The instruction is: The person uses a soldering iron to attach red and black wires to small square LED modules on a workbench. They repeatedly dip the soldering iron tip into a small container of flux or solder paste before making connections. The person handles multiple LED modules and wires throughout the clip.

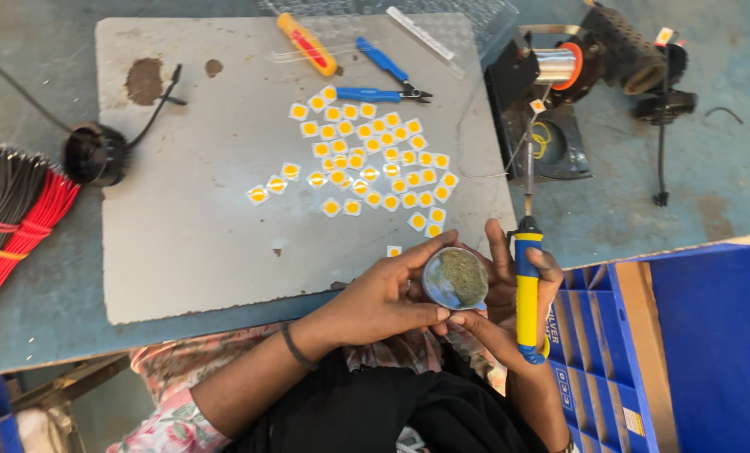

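Yellow-handled soldering iron (526, 277) gripped by right hand (509, 315); left hand (383, 298) fingers clasp round tin (455, 278) at mat edge (224, 306).

From my remote seat, the matt grey mat (190, 226) looks scuffed and stained, lying on a worn, rough blue-grey worktop (710, 168). Small glossy square chips (375, 159) with yellow centres shine on it. My left hand (383, 298) grips a round metal tin (455, 278) of dull, grainy greenish paste; my right hand (509, 306) holds a soldering iron (527, 277) with a smooth yellow-and-blue plastic handle. Near the mat's far edge, cutters (383, 80) show blue plastic grips. A blue plastic crate (601, 352) looks glossy.
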{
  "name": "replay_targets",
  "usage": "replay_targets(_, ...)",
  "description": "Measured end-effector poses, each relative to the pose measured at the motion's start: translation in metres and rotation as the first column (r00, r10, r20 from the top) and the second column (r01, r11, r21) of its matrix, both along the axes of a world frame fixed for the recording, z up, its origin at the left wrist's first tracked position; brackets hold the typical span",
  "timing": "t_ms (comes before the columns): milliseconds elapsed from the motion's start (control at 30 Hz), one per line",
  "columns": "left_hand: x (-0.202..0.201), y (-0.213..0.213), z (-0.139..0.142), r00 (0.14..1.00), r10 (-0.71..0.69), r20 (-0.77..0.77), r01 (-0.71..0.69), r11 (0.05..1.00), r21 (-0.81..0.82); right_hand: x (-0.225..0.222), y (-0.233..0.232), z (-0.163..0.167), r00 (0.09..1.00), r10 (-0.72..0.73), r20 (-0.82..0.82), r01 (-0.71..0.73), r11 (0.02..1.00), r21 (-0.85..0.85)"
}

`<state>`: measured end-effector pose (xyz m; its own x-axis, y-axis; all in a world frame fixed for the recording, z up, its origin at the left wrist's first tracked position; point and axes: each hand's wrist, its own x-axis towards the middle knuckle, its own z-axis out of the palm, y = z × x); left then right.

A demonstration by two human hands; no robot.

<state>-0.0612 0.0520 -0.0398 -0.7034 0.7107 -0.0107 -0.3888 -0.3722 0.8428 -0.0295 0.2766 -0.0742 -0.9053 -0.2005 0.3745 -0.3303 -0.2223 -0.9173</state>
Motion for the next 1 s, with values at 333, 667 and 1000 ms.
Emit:
replay_targets(333,-0.018,-0.077,0.014,0.703,0.342,-0.624,-0.645,0.675,-0.357,-0.011,-0.015,0.022,0.959,-0.235,-0.157,0.264,0.944,0.199)
replay_targets(667,-0.088,-0.286,0.019,-0.039,0.939,-0.343,-0.993,-0.074,-0.089,-0.017,-0.020,0.044,0.951,-0.272,-0.146,0.305,0.901,0.307)
replay_targets(1000,-0.043,-0.235,0.018,-0.036,0.600,-0.799,-0.987,-0.146,-0.065,-0.015,-0.025,0.015,0.945,-0.294,-0.143,0.319,0.925,0.206)
